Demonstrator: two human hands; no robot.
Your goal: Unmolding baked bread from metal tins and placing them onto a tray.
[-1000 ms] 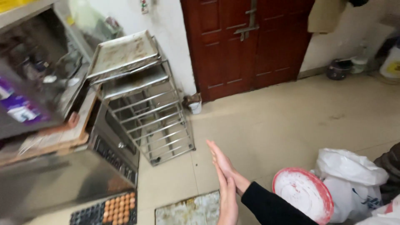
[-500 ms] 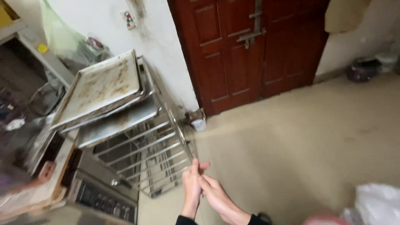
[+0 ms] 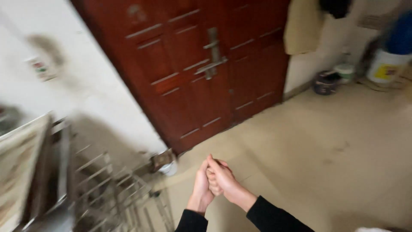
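Head view: left hand and right hand clasped together, fingers curled, empty, above beige floor.

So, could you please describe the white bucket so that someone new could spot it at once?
Start at the dark red double door and follow the wall rightwards to the far corner of the tiled floor. There the white bucket stands past a small dark pot; it alone carries a yellow label and something blue on top.
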